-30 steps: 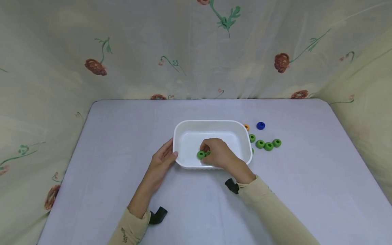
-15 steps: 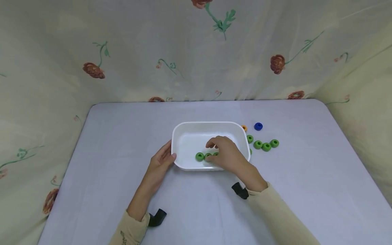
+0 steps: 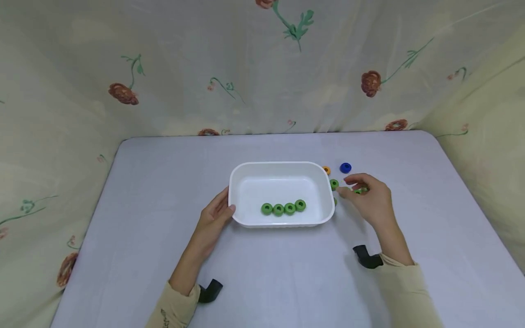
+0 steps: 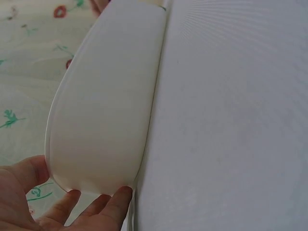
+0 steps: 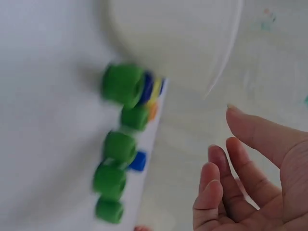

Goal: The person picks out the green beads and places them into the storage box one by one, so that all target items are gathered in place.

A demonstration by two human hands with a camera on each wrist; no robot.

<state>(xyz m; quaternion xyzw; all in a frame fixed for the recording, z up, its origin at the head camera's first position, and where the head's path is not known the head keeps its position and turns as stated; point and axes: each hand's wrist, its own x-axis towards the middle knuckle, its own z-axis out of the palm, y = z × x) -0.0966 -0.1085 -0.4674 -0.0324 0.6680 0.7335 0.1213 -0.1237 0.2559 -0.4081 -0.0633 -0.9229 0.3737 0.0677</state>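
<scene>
Right hand (image 3: 372, 199): released, fingers slightly bent, near the loose green beads (image 5: 120, 148); blue bead (image 3: 346, 168) just beyond its fingertips. Left hand (image 3: 212, 217): fingers extended against white tray (image 3: 283, 187), thumb at rim; four seated beads (image 3: 279, 209) inside, apart from this hand.

Hd cam – above, wrist – close, tray (image 3: 281, 187) shared

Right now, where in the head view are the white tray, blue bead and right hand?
White tray (image 3: 280, 189): head view, bare inner floor.
Blue bead (image 3: 345, 169): head view, near side.
Right hand (image 3: 372, 198): head view, back of hand.
</scene>
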